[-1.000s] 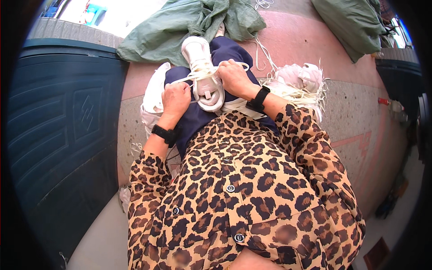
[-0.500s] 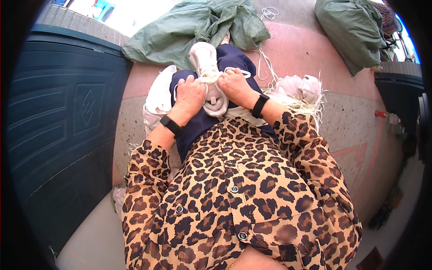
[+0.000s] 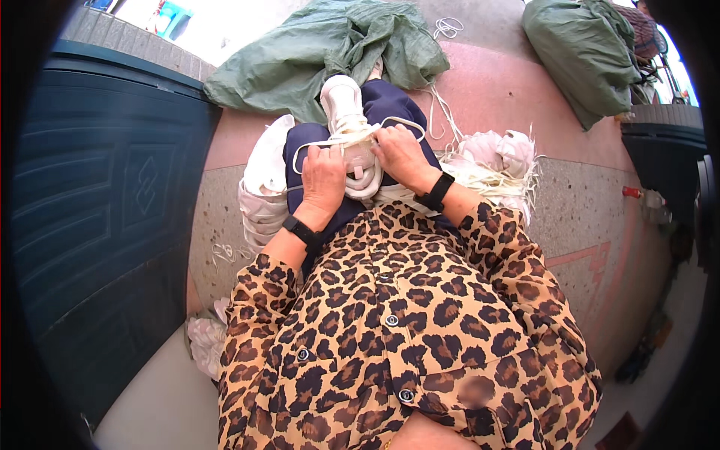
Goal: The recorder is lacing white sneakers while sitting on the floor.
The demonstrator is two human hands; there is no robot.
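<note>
A white shoe (image 3: 342, 97) rests between my thighs, toe pointing away, its pinkish tongue and padded collar nearest me. Cream shoelaces (image 3: 351, 138) cross over its top, with a loop standing out to each side. My left hand (image 3: 324, 176) is closed at the left side of the laces, its fingertips pinching the lace. On the right, my right hand (image 3: 400, 154) pinches the lace beside the eyelets. Both wrists wear black bands. The fingers partly hide the shoe's upper edges.
White shoes (image 3: 262, 195) are stacked by my left leg. By my right leg lies a heap of cream laces (image 3: 491, 169) with pale shoe pieces. Green sacks (image 3: 315, 56) lie ahead, another (image 3: 581, 60) at far right. A dark blue door panel (image 3: 112, 195) borders the left.
My hands have drawn slightly apart and toward me. The lace loops now stand out wider on both sides of the shoe.
</note>
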